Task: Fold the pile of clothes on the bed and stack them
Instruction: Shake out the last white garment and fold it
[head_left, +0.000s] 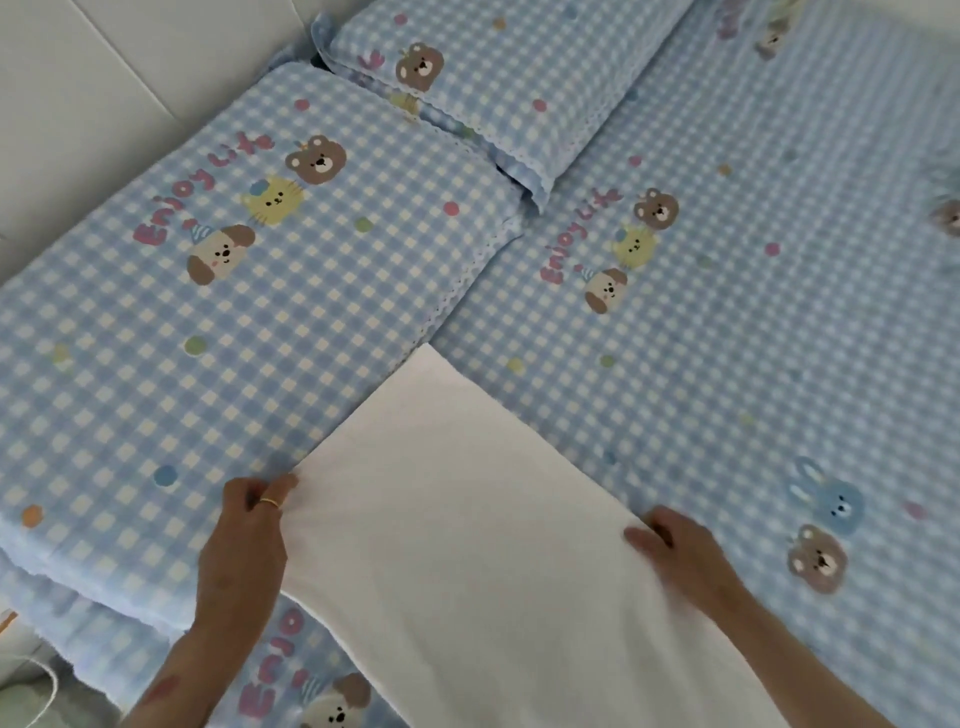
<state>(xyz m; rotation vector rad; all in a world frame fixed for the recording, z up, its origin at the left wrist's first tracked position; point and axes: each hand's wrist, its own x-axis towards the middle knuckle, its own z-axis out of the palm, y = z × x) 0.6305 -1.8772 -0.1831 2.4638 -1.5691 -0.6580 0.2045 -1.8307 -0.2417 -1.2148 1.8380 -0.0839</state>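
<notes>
A plain white garment (467, 530) lies flat on the blue checked bed sheet (753, 338), stretching from the lower middle up to a corner at the pillow's edge. My left hand (249, 530), with a gold ring, pinches the garment's left edge between thumb and fingers. My right hand (670, 545) holds the right edge, its fingers curled over the cloth; it is slightly blurred. No other clothes are in view.
Two pillows (234, 291) (498, 78) in the same blue check with bears and "Enjoy Life" print lie at the left and top. A white padded headboard (88, 104) runs along the upper left. The bed's edge (78, 649) drops off at the lower left.
</notes>
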